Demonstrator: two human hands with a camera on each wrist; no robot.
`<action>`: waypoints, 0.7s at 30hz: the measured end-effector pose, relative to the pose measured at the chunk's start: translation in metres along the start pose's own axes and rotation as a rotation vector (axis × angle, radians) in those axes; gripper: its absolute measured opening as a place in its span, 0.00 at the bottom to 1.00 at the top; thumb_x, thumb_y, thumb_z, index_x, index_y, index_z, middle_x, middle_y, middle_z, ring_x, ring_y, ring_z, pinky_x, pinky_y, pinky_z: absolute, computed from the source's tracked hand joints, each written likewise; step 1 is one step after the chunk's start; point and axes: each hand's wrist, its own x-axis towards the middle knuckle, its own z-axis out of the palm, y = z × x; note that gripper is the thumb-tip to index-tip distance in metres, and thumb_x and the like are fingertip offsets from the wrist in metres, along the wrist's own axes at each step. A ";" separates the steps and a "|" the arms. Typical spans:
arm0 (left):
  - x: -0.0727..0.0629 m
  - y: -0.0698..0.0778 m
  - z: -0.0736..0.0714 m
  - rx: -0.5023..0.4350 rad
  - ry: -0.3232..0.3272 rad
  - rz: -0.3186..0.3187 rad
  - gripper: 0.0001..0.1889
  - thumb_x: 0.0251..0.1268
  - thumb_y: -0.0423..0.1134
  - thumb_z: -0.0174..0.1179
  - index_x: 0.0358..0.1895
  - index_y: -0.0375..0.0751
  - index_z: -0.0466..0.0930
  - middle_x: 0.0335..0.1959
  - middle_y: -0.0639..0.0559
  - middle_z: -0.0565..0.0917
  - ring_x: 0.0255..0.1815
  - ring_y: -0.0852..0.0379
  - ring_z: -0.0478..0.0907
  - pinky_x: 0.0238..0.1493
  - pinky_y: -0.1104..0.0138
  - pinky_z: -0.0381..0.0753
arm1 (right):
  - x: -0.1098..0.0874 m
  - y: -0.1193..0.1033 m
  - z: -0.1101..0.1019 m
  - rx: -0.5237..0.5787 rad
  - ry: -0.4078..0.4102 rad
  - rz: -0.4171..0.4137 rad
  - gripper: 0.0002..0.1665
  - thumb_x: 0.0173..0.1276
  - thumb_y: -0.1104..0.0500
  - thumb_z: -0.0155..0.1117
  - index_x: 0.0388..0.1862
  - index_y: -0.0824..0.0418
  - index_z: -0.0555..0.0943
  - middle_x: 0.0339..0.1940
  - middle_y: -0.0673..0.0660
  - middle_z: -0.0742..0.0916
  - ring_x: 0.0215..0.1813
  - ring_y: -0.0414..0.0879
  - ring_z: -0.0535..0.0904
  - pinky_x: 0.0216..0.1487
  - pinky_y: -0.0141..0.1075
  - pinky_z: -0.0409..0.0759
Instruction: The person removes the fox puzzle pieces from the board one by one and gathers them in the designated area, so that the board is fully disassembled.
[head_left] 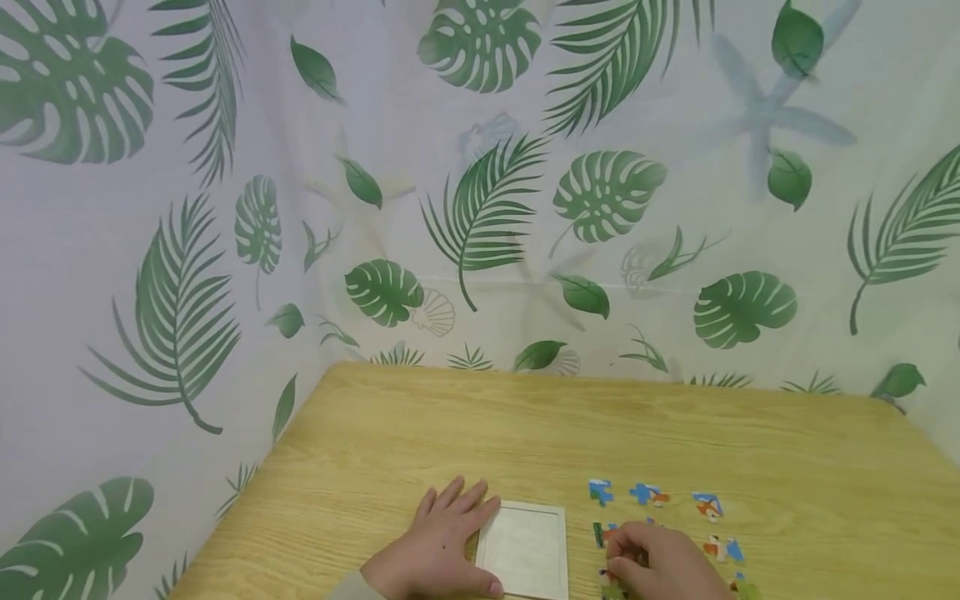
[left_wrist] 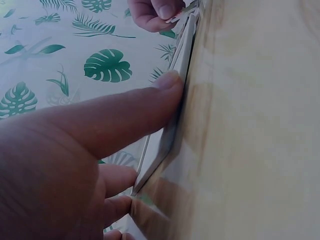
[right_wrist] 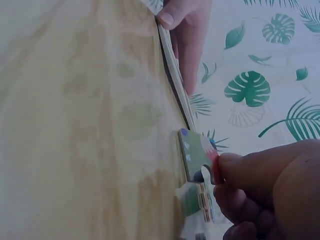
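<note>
My left hand [head_left: 442, 542] lies at the left side of a shallow white puzzle tray [head_left: 561, 554], its fingers spread and straight. The thumb touches the tray's near edge, and the fingers are along the left edge. My right hand [head_left: 663, 560], right of the tray, pinches a puzzle piece [right_wrist: 196, 155] between thumb and fingers. That piece shows green, red and a little blue in the right wrist view and is held tilted close over the table. Beneath the right hand, other puzzle pieces are partly hidden.
Loose puzzle pieces lie in rows right of the tray, among them a blue one [head_left: 600, 491], an orange and blue one [head_left: 707, 505] and another [head_left: 723, 547]. The wooden table [head_left: 450, 417] meets a leaf-patterned curtain [head_left: 495, 317] at its back and left.
</note>
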 end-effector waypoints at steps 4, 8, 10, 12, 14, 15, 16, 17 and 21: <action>0.000 0.001 0.000 0.001 -0.001 0.001 0.55 0.50 0.71 0.68 0.80 0.46 0.60 0.81 0.44 0.54 0.81 0.35 0.42 0.70 0.30 0.40 | 0.001 0.006 -0.003 -0.052 0.020 0.010 0.07 0.71 0.55 0.68 0.34 0.55 0.81 0.30 0.46 0.82 0.27 0.38 0.72 0.29 0.34 0.71; 0.000 0.001 -0.001 0.015 0.002 -0.011 0.55 0.50 0.72 0.68 0.80 0.48 0.60 0.81 0.45 0.54 0.81 0.36 0.43 0.71 0.31 0.40 | 0.005 0.006 -0.002 -0.101 0.033 0.026 0.06 0.70 0.55 0.69 0.34 0.54 0.82 0.30 0.46 0.81 0.28 0.38 0.72 0.30 0.35 0.71; 0.000 0.001 -0.001 0.025 0.003 -0.013 0.55 0.50 0.72 0.67 0.80 0.49 0.60 0.81 0.45 0.54 0.81 0.36 0.43 0.71 0.32 0.40 | 0.006 0.005 -0.001 -0.117 0.033 0.041 0.06 0.70 0.55 0.69 0.34 0.53 0.82 0.29 0.45 0.81 0.28 0.39 0.72 0.30 0.36 0.71; 0.000 0.001 -0.001 0.032 0.003 -0.010 0.55 0.50 0.72 0.67 0.80 0.49 0.60 0.81 0.45 0.54 0.81 0.36 0.43 0.71 0.32 0.41 | 0.007 0.005 0.000 -0.123 0.031 0.056 0.06 0.70 0.55 0.69 0.33 0.53 0.83 0.28 0.45 0.81 0.27 0.40 0.73 0.30 0.36 0.71; 0.000 0.001 -0.001 0.030 0.003 -0.005 0.55 0.50 0.71 0.68 0.80 0.48 0.60 0.81 0.44 0.54 0.81 0.35 0.43 0.71 0.31 0.41 | 0.008 0.004 0.000 -0.129 0.030 0.066 0.06 0.70 0.55 0.69 0.32 0.52 0.83 0.28 0.45 0.81 0.27 0.41 0.73 0.29 0.37 0.72; 0.000 0.001 -0.001 0.029 0.003 -0.004 0.55 0.50 0.71 0.68 0.80 0.48 0.60 0.81 0.44 0.54 0.81 0.35 0.43 0.71 0.31 0.41 | 0.008 0.004 0.001 -0.133 0.032 0.069 0.06 0.70 0.55 0.69 0.32 0.52 0.83 0.27 0.45 0.81 0.27 0.41 0.73 0.29 0.37 0.72; 0.000 0.002 -0.001 0.027 0.003 -0.002 0.55 0.50 0.71 0.68 0.79 0.47 0.60 0.81 0.44 0.54 0.81 0.35 0.43 0.71 0.31 0.41 | 0.008 0.004 0.001 -0.140 0.032 0.071 0.06 0.70 0.56 0.69 0.32 0.52 0.83 0.27 0.45 0.81 0.27 0.41 0.73 0.30 0.37 0.72; 0.000 0.002 0.000 0.024 0.003 -0.003 0.55 0.50 0.71 0.68 0.80 0.48 0.60 0.81 0.44 0.54 0.81 0.36 0.43 0.71 0.31 0.41 | 0.008 0.004 0.001 -0.147 0.032 0.071 0.07 0.70 0.56 0.69 0.31 0.52 0.83 0.27 0.45 0.81 0.27 0.41 0.73 0.30 0.37 0.72; -0.001 0.001 0.000 0.020 0.003 -0.007 0.55 0.50 0.71 0.67 0.80 0.48 0.60 0.82 0.44 0.53 0.81 0.36 0.42 0.71 0.31 0.40 | 0.009 0.005 0.002 -0.179 0.041 0.065 0.08 0.70 0.56 0.68 0.30 0.51 0.82 0.25 0.44 0.81 0.26 0.40 0.73 0.30 0.38 0.73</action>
